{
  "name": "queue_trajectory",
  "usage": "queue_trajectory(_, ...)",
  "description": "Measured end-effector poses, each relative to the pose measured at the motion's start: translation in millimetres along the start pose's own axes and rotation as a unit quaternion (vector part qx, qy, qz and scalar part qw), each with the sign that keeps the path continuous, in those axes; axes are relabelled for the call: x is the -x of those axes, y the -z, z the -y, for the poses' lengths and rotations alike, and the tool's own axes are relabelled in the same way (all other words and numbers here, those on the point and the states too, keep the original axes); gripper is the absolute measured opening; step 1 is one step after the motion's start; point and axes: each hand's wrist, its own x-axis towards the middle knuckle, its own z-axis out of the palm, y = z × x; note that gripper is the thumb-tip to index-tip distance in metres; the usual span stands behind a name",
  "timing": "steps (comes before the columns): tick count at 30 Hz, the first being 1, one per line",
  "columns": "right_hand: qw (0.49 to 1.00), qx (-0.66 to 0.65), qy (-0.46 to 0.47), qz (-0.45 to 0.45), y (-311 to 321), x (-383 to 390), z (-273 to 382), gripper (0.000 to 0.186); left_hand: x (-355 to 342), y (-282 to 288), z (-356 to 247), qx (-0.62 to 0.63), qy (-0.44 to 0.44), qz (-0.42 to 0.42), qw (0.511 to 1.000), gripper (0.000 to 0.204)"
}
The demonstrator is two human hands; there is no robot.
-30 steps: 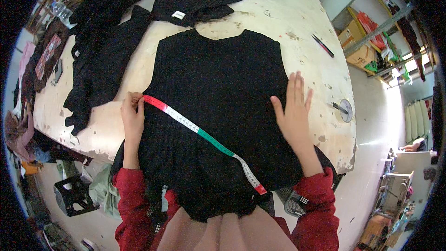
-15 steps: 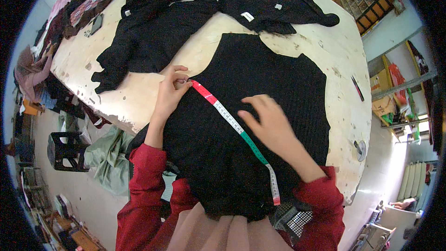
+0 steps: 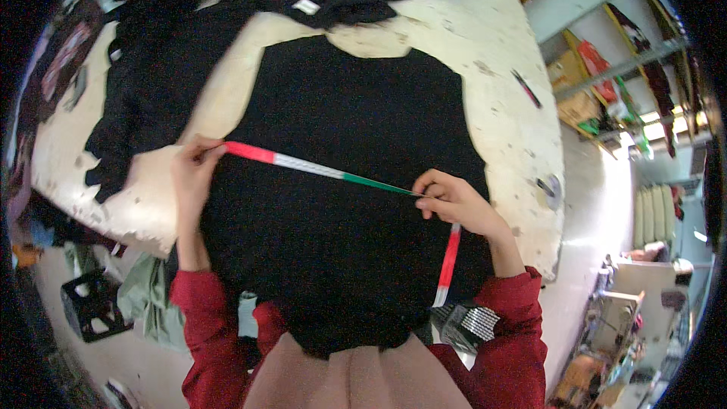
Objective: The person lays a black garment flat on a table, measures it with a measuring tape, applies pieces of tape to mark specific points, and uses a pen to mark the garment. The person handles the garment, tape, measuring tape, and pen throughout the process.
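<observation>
Measuring tape (image 3: 318, 170), red, white and green, stretched taut across a black knit garment (image 3: 341, 182) that lies flat on the pale, worn worktop (image 3: 507, 129). Left hand (image 3: 193, 174) pins the red end of the tape at the garment's left edge, fingers pinched on it. Right hand (image 3: 454, 201) sits on the garment's right part, fingers curled tight on the tape; the loose tail hangs down below it, red toward the tip. Both sleeves red. More black garments (image 3: 151, 83) are heaped at the worktop's far and left side. A dark pen-like tool (image 3: 525, 88) and a small round metal object (image 3: 551, 188) lie near the right rim, well apart from the hands.
</observation>
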Motion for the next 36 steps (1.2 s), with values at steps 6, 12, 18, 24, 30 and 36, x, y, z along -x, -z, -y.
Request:
queue_trajectory(6,0.984,-0.041,0.007,-0.174,84,76,-83,0.013,-4,0,-2,-0.001,0.014,0.021,1.000,0.010)
queue_trajectory(12,0.975,-0.080,0.047,-0.204,85,53,-71,0.017,-5,4,0,-0.017,0.017,0.037,0.999,0.009)
queue_trajectory(18,0.971,-0.081,0.080,-0.212,104,38,-78,0.016,-7,8,11,-0.015,0.014,0.037,0.999,0.009)
queue_trajectory(24,0.981,-0.030,0.008,-0.193,109,36,-63,0.018,-10,13,23,0.016,0.028,0.053,0.998,0.010)
queue_trajectory(30,0.976,0.028,0.088,-0.195,102,26,-72,0.030,-8,7,10,0.021,0.030,0.042,0.998,0.012)
queue_trajectory(36,0.975,0.027,0.097,-0.200,98,31,-69,0.031,-11,14,19,-0.011,0.029,0.048,0.998,0.014)
